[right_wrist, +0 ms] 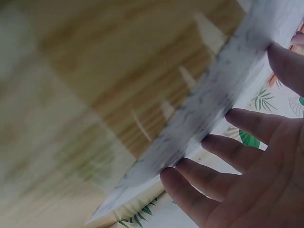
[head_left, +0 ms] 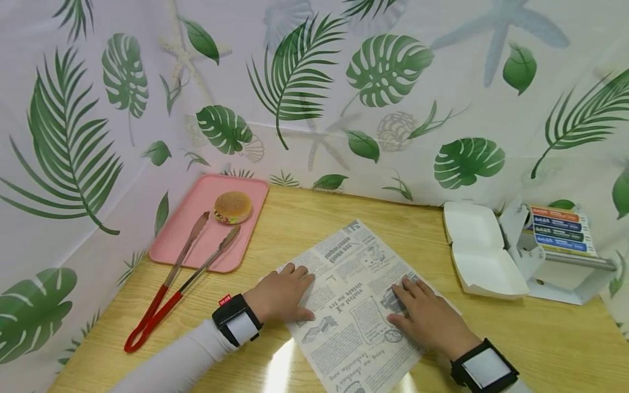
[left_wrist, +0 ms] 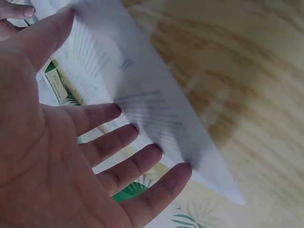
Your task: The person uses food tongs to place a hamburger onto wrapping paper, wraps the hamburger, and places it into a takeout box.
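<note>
A sheet of newsprint-patterned paper (head_left: 358,305) lies turned cornerwise on the wooden table. My left hand (head_left: 282,292) rests on its left side, fingers spread, fingertips touching the sheet. On the right side, my right hand (head_left: 427,316) touches the paper in the same way. Both wrist views show the outstretched fingers of the left hand (left_wrist: 95,142) and right hand (right_wrist: 247,147) with only their tips on the paper. Neither hand grips anything. A burger (head_left: 233,207) sits on a pink tray (head_left: 196,191) at the back left.
Red-handled tongs (head_left: 167,300) lean with their tips on the tray. At the right are an open white clamshell box (head_left: 484,267) and a white holder (head_left: 565,278) with several small coloured boxes (head_left: 560,226). A leaf-patterned cloth (head_left: 314,82) hangs behind the table (head_left: 393,210).
</note>
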The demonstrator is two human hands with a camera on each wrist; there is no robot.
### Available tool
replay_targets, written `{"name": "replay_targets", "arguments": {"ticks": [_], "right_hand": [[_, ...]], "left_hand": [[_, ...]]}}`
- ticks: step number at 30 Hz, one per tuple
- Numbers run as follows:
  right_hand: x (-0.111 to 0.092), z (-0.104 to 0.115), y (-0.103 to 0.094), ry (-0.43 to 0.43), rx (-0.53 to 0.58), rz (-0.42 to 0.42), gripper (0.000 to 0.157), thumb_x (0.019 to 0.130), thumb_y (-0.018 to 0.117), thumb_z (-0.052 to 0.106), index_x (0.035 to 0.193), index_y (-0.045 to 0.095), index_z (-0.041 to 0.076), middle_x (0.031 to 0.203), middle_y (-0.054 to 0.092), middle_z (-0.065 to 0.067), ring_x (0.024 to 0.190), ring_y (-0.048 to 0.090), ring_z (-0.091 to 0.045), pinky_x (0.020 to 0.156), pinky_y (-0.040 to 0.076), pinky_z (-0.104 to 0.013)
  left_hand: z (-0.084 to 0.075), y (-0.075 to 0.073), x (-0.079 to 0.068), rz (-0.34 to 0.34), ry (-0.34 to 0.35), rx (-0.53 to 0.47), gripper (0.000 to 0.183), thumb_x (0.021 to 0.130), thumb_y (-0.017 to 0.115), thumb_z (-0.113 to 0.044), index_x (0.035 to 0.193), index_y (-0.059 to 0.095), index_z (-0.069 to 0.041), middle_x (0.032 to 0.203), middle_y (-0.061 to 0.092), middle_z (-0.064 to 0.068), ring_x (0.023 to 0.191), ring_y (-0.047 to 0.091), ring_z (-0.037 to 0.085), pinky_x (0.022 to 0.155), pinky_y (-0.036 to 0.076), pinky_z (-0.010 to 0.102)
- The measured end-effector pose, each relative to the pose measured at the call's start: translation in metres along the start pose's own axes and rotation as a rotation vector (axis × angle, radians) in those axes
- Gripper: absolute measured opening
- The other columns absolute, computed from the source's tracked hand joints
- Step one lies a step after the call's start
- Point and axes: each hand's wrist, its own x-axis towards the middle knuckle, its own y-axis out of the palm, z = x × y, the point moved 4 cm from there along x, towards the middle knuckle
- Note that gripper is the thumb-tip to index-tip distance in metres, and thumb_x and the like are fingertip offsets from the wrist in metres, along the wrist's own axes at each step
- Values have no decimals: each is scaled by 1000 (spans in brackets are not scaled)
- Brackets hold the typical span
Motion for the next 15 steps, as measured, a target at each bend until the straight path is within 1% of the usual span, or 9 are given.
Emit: {"name": "replay_targets", "arguments": {"ticks": [6,10,15], "right_hand": [[-6,0,1,14,-10,-2,70,99,62,48,147,51,-1,154,42,-30,140,38,-56,107,39,-68],[-11,1,3,28,-30,-3,71,99,61,50,147,52,-1,153,44,-30,138,40,-56,102,42,-69],[-22,5,6,51,-63,-1,71,98,61,54,145,54,1,149,48,-29,135,44,-54,96,47,-68]], "left_hand": [[-2,1,3,-21,5,27,86,90,65,-65,153,46,-10,152,48,8,135,48,28,95,55,45],[-3,1,6,-27,17,38,86,90,64,-65,153,45,-10,153,47,9,135,48,29,93,56,44],[-4,-1,13,-12,33,26,84,92,63,-64,154,45,-10,155,45,9,138,46,30,94,56,46]]}}
